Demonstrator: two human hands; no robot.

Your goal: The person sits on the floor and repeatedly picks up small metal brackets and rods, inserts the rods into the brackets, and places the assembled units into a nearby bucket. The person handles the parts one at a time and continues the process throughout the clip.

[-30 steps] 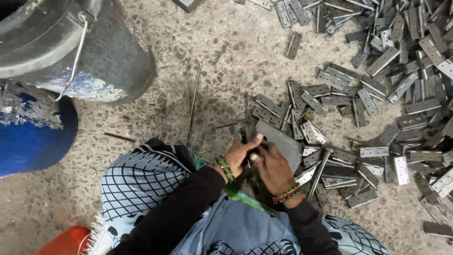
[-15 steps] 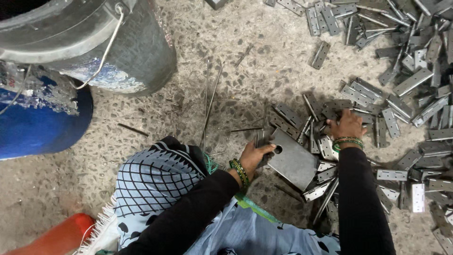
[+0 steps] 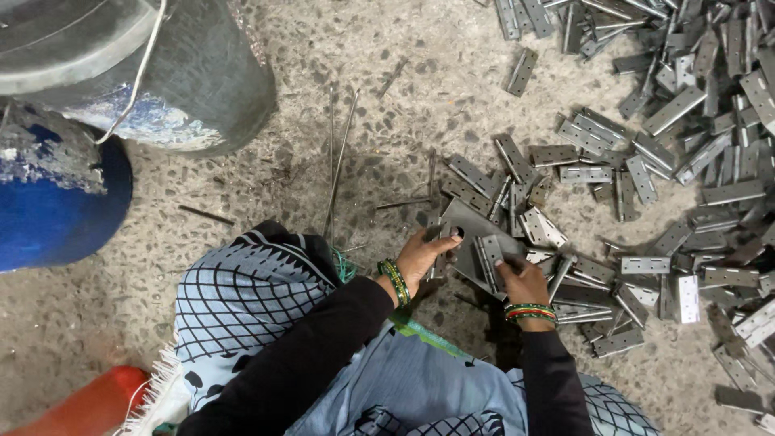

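My left hand (image 3: 425, 253) grips the near edge of a flat grey metal block (image 3: 470, 236) that lies on the speckled floor in front of my knees. My right hand (image 3: 521, 281) holds a small metal hinge (image 3: 490, 260) and rests it against the block's right side. Both wrists wear coloured bangles. Loose grey hinges (image 3: 646, 161) lie in a wide heap to the right and beyond the block. A few thin metal pins (image 3: 337, 165) lie on the floor just left of the block.
A grey metal bucket (image 3: 194, 81) with a wire handle stands at the upper left, a blue drum (image 3: 56, 202) beside it. A red object (image 3: 89, 404) pokes in at the bottom left. My patterned cloth-covered knee (image 3: 242, 299) fills the lower middle.
My right hand came back from the hinge pile on the right with a hinge and now sets it on the block. The left hand stayed on the block.
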